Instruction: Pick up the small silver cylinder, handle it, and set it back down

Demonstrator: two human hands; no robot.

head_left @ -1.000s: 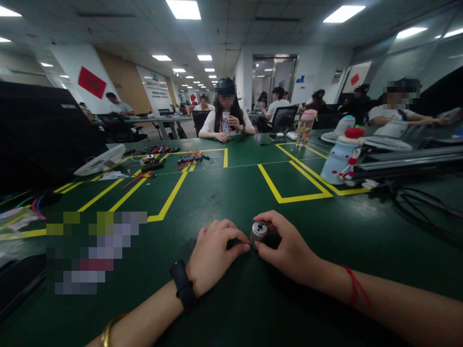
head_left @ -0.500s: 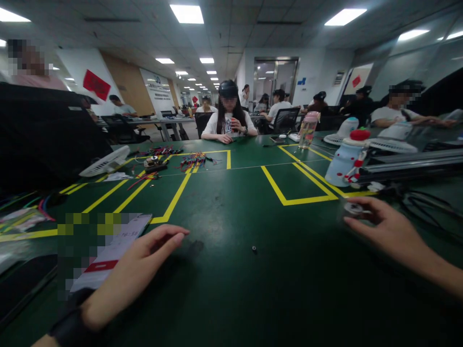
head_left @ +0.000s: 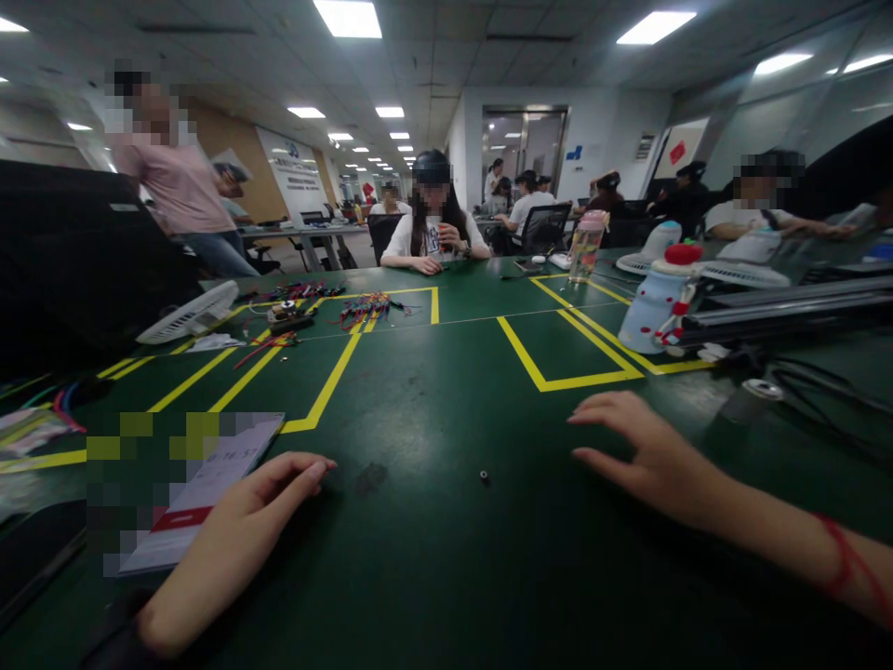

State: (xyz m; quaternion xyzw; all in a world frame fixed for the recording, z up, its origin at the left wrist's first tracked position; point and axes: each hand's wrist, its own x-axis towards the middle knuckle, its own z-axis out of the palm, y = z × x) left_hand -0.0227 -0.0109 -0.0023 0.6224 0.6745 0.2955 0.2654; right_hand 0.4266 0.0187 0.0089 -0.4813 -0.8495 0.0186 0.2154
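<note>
My right hand [head_left: 638, 447] hovers over the right side of the green table [head_left: 419, 577], its thumb and fingers apart and nothing between them. Just beyond its wrist stands a short cylinder with a silver top [head_left: 762, 390] and a dark side; its exact kind I cannot make out. Between my hands lies a tiny ring-shaped metal piece [head_left: 484, 476], touched by neither. My left hand [head_left: 272, 498] rests at the left with its thumb against the bent fingers, and no object shows in it. Partly behind that hand is a phone or tablet [head_left: 209, 493] with a lit screen.
Coloured wires [head_left: 369, 309] and a small device [head_left: 289, 316] lie at the back left, near a white fan [head_left: 192, 314]. A blue bottle [head_left: 648, 312], black cables [head_left: 823, 395] and metal rails [head_left: 767, 326] occupy the right. Across the table sits a person [head_left: 433, 237].
My right hand has let go of the silver-topped cylinder, which now stands on the table at the right. That hand has moved left, its fingers spread. A person at the far left has walked further into view.
</note>
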